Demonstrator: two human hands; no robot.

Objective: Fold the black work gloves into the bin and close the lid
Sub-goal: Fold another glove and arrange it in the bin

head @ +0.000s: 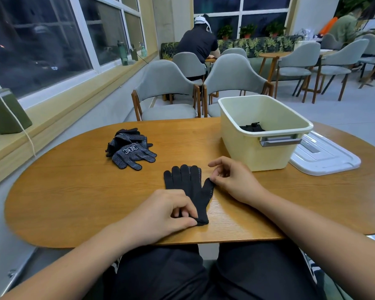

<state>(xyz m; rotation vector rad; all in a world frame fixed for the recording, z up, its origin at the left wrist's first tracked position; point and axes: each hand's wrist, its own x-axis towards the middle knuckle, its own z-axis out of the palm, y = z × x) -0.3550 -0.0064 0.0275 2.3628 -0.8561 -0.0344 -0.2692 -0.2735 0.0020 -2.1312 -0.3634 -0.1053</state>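
Note:
A black work glove [191, 187] lies flat on the wooden table [74, 191] in front of me, fingers pointing away. My left hand [167, 213] pinches its cuff at the near end. My right hand [232, 178] pinches the tip of the glove's thumb. A pile of black dotted gloves [130, 151] sits further back on the left. The cream bin [266, 131] stands open at the right, with folded black gloves [252, 127] inside. Its white lid [325, 156] lies flat on the table to the right of the bin.
Two grey chairs [167, 92] stand behind the table. A green box with a white cord [7, 111] sits on the window ledge at left. People sit at other tables further back.

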